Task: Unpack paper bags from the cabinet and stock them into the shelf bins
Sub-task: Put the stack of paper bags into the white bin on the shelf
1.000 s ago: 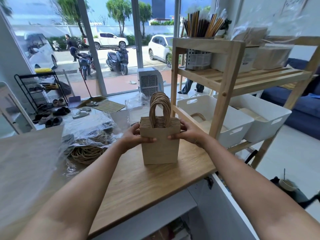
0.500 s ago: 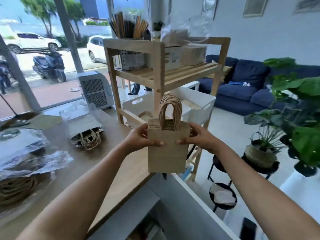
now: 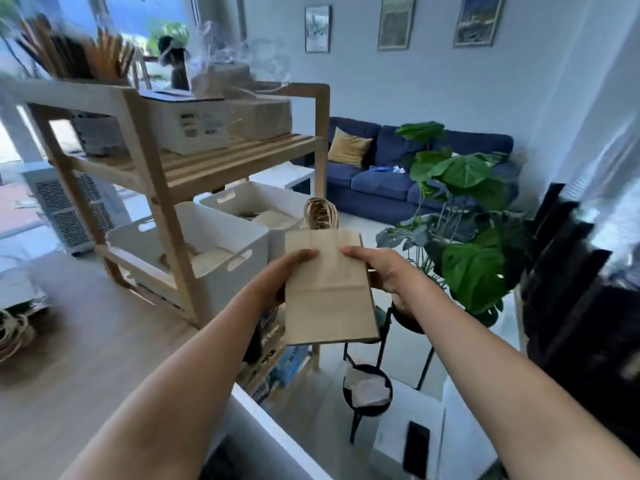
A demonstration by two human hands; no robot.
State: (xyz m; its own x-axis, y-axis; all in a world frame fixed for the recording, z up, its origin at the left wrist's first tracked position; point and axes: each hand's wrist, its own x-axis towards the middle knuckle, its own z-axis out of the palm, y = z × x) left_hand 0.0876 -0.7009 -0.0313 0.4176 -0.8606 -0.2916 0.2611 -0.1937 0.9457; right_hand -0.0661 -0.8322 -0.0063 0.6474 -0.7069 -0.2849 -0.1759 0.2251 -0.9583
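Since the earlier frames, paper bag stack (image 3: 327, 289) has left the wooden counter (image 3: 86, 341) and now hangs in the air past its edge, tilted flat-face up, handles pointing to the white bins. Left hand (image 3: 280, 277) grips its left edge, thumb on top; right hand (image 3: 384, 271) grips the right edge likewise. Near bin (image 3: 221, 251) and far bin (image 3: 249, 199) sit on the wooden shelf (image 3: 166, 188), just beyond the bags.
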